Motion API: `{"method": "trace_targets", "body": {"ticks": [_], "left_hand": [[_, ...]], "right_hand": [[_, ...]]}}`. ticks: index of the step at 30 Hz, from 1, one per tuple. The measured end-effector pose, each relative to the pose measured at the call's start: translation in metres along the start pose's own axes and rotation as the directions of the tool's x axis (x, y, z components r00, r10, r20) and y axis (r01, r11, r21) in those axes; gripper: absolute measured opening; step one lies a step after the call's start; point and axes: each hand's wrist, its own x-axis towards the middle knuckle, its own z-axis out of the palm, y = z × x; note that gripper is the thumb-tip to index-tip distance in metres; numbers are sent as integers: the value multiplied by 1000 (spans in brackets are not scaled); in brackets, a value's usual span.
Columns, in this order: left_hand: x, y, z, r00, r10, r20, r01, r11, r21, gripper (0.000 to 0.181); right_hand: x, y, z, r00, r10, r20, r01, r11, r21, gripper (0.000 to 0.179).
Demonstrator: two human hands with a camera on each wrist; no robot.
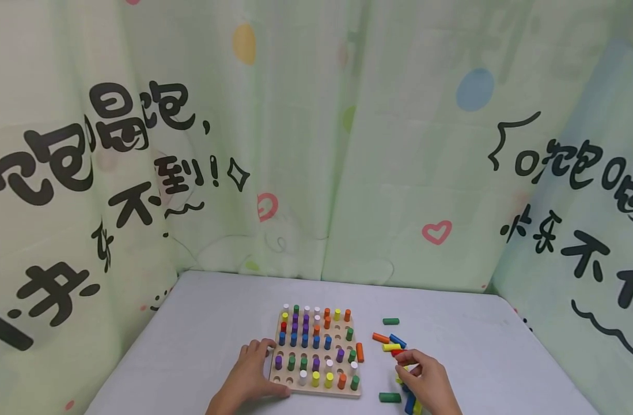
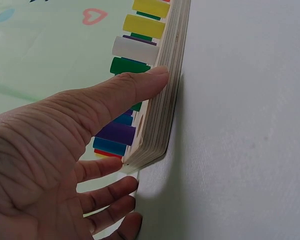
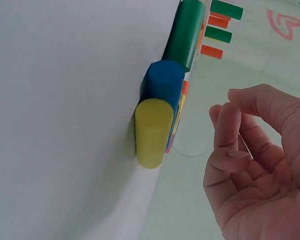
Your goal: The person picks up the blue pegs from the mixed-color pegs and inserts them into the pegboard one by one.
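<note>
A wooden pegboard [image 1: 326, 392] stands on the table, with many coloured pegs upright in its holes and some holes bare. My left hand [image 1: 251, 372] steadies its near left corner. In the left wrist view the thumb [image 2: 135, 87] lies straight against the front edge, and the index fingertip touches near the corner; the other fingers are off the board. To the right, my right hand [image 1: 426, 377] hovers over loose pegs, thumb and fingers bent towards each other. Nothing shows between its fingertips. A red peg [image 1: 397, 352] lies by them. The right wrist view shows a yellow peg [image 3: 152, 135] and a blue peg [image 3: 165, 82] below the hand.
Loose pegs lie right of the board: a green one [image 1: 391, 321] at the back, another green one [image 1: 390, 397] nearer, and an orange one [image 1: 360, 352] close to the board's right edge. A printed curtain [image 1: 321, 144] surrounds the white table [image 1: 207, 311].
</note>
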Motion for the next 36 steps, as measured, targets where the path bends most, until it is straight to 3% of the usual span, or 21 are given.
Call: {"method": "trace_targets", "body": {"ticks": [11,21,36], "left_hand": [[0,0,0,1000,-2,-2,2,1000,4,86],[-1,0,-1,1000,2,-2,-2,1000,1,85],[0,-1,-1,1000,11,2,-11,1000,0,86]], "right_hand": [[4,14,-8,998,36,49,-35,999,-13,21],[8,22,-13,987,75,143,-74,997,-19,25],[16,28,-9,977,70,200,-50,993,-103,26]]}}
